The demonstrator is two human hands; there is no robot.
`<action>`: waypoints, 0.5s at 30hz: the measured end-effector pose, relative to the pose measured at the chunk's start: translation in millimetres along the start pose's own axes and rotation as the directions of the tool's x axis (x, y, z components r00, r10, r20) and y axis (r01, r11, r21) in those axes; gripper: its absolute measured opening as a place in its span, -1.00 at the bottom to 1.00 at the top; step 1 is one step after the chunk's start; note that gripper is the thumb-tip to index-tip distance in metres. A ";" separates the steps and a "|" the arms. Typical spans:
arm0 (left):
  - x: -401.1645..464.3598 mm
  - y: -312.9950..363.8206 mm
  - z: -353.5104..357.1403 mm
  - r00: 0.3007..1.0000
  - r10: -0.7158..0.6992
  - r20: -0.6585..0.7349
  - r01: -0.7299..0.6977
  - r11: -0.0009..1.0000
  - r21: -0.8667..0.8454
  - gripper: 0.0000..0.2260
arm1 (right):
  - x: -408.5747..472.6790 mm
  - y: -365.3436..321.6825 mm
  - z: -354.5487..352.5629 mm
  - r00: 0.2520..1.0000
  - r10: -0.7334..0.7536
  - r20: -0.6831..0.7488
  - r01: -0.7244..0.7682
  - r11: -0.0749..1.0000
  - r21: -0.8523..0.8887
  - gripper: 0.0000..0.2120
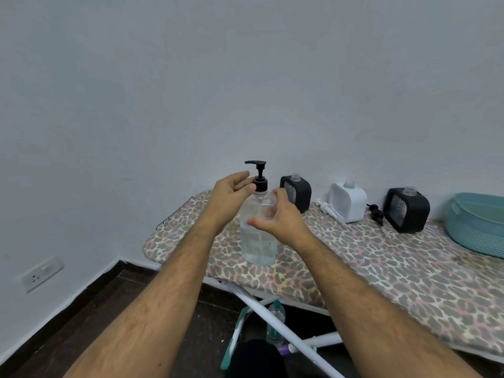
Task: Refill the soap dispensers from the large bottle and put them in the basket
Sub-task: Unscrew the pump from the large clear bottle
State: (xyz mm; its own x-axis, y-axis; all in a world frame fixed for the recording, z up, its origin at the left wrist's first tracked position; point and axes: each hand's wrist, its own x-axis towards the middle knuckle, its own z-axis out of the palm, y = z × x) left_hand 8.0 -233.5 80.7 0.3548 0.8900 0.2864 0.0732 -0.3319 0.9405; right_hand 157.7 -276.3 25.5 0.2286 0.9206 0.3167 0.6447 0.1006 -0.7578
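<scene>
Large bottle [258,230] between both hands — left hand [231,198] pinching its pump collar, right hand [278,217] loosely open beside it.

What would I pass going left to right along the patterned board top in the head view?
Large clear pump bottle → black dispenser → white pump head → white dispenser → black pump head → second black dispenser → teal basket.

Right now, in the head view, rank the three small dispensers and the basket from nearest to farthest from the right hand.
Measured from the right hand:
1. Left black dispenser, just behind the fingers.
2. White dispenser, middle of the row.
3. Right black dispenser, further right along the wall.
4. Teal basket, at the board's far right end.
</scene>
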 end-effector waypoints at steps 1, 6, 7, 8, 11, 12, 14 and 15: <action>-0.3 -2.9 -5.1 1.000 0.005 -0.018 -0.006 1.000 -0.009 -0.58 | 0.8 0.0 -1.1 1.000 0.000 0.014 -0.001 1.000 0.012 -0.24; 2.8 -2.2 -6.9 0.998 0.027 -0.061 -0.026 1.000 0.011 -0.49 | 0.9 1.3 -3.2 0.999 -0.010 0.045 0.009 1.000 0.026 -0.27; 3.9 0.1 -2.8 0.999 0.016 -0.033 -0.015 1.000 0.009 -0.41 | 0.6 1.9 -2.9 0.999 -0.014 0.043 0.013 1.000 0.018 -0.26; 4.9 2.3 2.1 1.000 0.002 -0.002 -0.002 1.000 0.003 -0.34 | 0.1 2.5 -2.5 0.999 -0.019 0.041 0.018 1.000 0.011 -0.25; 8.2 6.2 15.6 0.997 -0.009 0.071 0.010 1.000 -0.022 -0.29 | -1.1 3.3 -1.8 0.999 -0.035 0.036 0.034 0.999 0.013 -0.21; 8.5 6.9 19.5 0.997 0.003 0.077 -0.002 1.000 -0.018 -0.34 | -1.2 3.6 -1.8 0.999 -0.039 0.031 0.038 0.999 0.011 -0.22; 7.8 6.1 23.7 0.997 0.018 0.069 -0.018 1.000 -0.006 -0.42 | -1.4 3.7 -1.9 0.999 -0.040 0.028 0.040 0.999 0.004 -0.23; 6.6 5.2 24.1 0.998 0.019 0.063 -0.018 1.000 -0.019 -0.41 | -1.4 3.5 -2.1 0.999 -0.039 0.030 0.039 0.999 0.002 -0.24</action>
State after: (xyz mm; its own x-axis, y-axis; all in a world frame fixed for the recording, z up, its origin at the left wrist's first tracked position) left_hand 33.2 -237.0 83.1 0.4140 0.8620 0.2925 0.0491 -0.3420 0.9384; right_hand 161.2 -278.0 23.6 0.1817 0.9268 0.3285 0.6513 0.1369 -0.7464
